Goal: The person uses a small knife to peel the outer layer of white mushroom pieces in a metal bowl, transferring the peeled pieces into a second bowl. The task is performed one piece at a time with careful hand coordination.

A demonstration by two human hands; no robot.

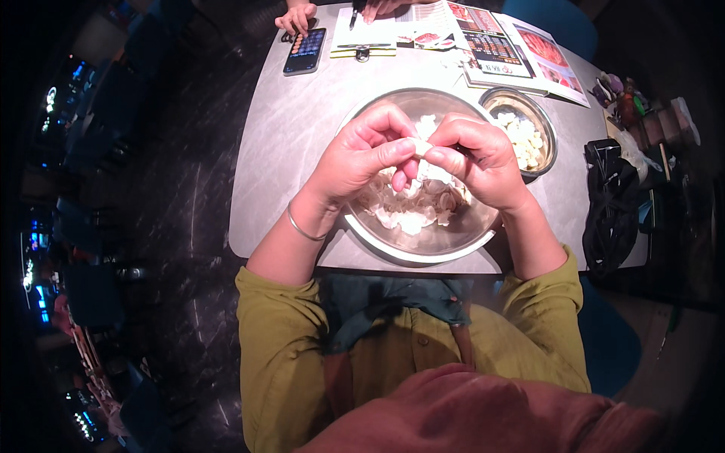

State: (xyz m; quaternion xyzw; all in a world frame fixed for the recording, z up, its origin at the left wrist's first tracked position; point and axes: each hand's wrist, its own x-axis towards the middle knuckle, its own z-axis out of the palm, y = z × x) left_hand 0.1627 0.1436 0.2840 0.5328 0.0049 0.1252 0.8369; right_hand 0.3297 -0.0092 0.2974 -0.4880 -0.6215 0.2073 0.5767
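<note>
Over a large steel bowl (422, 257), my left hand (371, 150) and my right hand (481, 156) meet, pinching one pale garlic clove (421, 148) between their thumbs and fingers. Papery garlic skins (410, 209) and whitish pieces lie in the bowl below. Just right of my right hand stands a smaller metal bowl (552, 139) with a dark rim, holding several peeled garlic cloves (527, 144). My fingers partly hide the clove and the far part of the large bowl.
Across the grey table (283, 170), another person's hands (295, 20) are by a phone (306, 52) and a clipboard (362, 48) with papers. Open printed menus (498, 51) lie at the far right. A black bag (609, 209) and small items sit along the right edge.
</note>
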